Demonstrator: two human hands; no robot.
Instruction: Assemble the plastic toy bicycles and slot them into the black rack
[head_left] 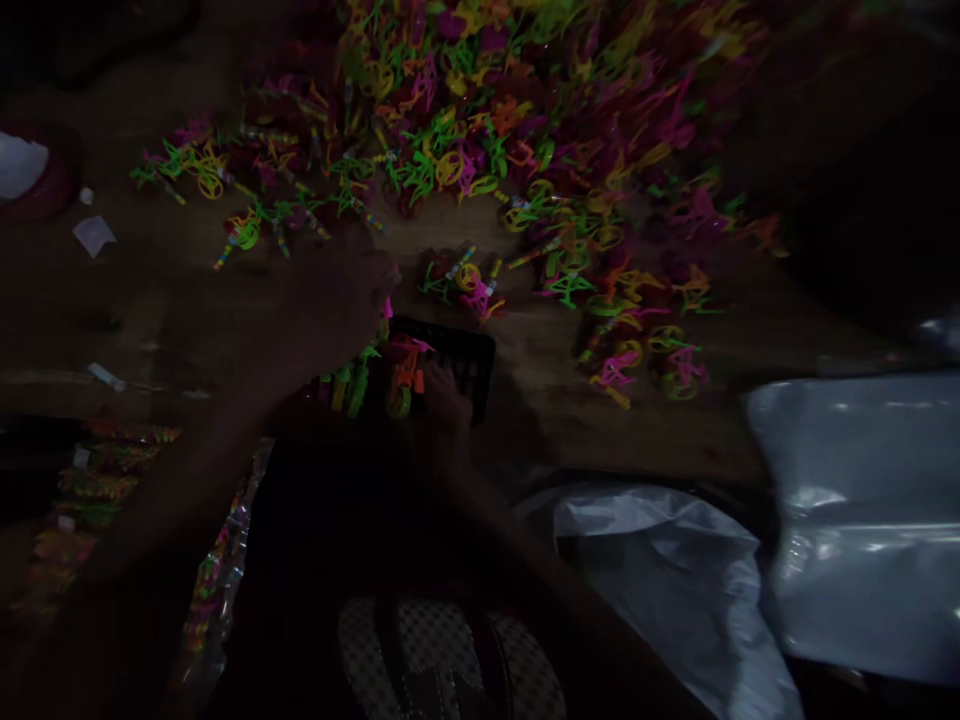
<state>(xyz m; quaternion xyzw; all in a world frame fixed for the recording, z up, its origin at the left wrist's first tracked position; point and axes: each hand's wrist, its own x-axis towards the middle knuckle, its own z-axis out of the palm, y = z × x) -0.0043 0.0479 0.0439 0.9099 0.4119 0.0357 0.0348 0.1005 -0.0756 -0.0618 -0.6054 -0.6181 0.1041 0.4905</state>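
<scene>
The scene is very dim. My left hand (341,300) is closed around a small pink plastic piece at its fingertips, just above a dark tray (469,360). My right hand (442,405) rests at the tray's near edge with fingers curled on an orange and pink toy bicycle (405,375). Green and yellow plastic pieces (349,385) lie in the tray beside it. A big heap of small neon toy bicycles (525,130) covers the floor beyond both hands.
White plastic bags (862,520) lie at the right and lower middle. Strips of packed toys (90,490) lie at the lower left. A patterned sandal (450,660) is at the bottom. Paper scraps (94,235) and a red bowl (34,175) are at the left.
</scene>
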